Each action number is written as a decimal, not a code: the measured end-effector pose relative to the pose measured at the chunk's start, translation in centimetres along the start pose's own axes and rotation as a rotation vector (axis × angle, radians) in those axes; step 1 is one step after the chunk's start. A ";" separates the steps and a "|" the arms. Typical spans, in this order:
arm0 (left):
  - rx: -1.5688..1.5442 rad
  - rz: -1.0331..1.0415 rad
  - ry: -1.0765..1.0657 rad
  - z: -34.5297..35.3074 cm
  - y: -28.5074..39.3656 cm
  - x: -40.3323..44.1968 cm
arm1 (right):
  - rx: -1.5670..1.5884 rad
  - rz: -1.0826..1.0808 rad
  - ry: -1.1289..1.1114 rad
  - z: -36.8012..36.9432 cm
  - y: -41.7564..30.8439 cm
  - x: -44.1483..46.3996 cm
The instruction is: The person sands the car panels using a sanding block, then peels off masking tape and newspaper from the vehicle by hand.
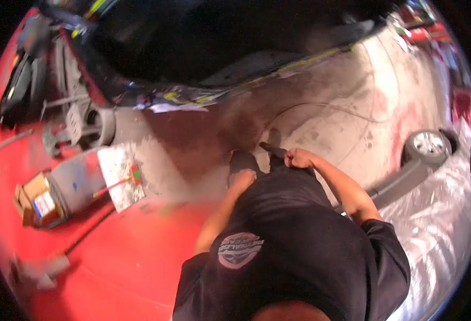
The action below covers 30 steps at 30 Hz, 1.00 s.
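One large dark panel (192, 53) stretches ahead of me. One grey stand (70, 176) bears one white sheet (113, 167) at its right end and one open carton (34, 187) at its left. My left hand (242, 179) is curled; whether it holds anything, I cannot tell. My right hand (298, 158) grips one dark slim thing (272, 148), just before my waist.

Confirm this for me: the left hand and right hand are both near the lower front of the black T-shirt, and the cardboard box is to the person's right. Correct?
No: the head view shows the cardboard box to the person's left. The left hand and right hand are near the lower front of the black T-shirt.
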<state>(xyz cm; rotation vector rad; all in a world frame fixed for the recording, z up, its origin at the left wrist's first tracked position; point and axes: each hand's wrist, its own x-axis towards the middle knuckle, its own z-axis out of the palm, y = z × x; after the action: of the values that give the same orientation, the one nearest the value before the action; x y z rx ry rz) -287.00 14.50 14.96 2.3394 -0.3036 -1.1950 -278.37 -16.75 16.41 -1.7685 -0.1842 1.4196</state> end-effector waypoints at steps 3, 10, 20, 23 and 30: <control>-0.251 -0.026 0.186 1.4 0.1 -1.2 | -0.095 -0.076 -0.112 -0.3 -1.0 -0.1; -0.719 -0.033 0.186 0.6 2.4 -5.6 | -0.202 -0.061 -0.250 -0.6 -3.9 -2.1; -0.854 -0.147 0.464 2.9 -6.3 4.6 | -0.460 -0.314 -0.072 -1.7 -2.1 13.6; -0.897 -0.315 0.673 -2.6 -10.5 8.1 | -0.508 -0.527 0.181 -1.1 -6.3 20.5; -0.695 -0.041 1.510 -14.0 -19.0 11.7 | -0.319 -0.682 0.187 1.9 -12.6 30.5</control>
<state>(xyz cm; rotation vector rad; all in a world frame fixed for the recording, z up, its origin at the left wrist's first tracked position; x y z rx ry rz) -269.26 30.50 3.86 1.9313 0.5835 0.5840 -264.68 9.90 2.44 -1.8238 -0.8619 0.7554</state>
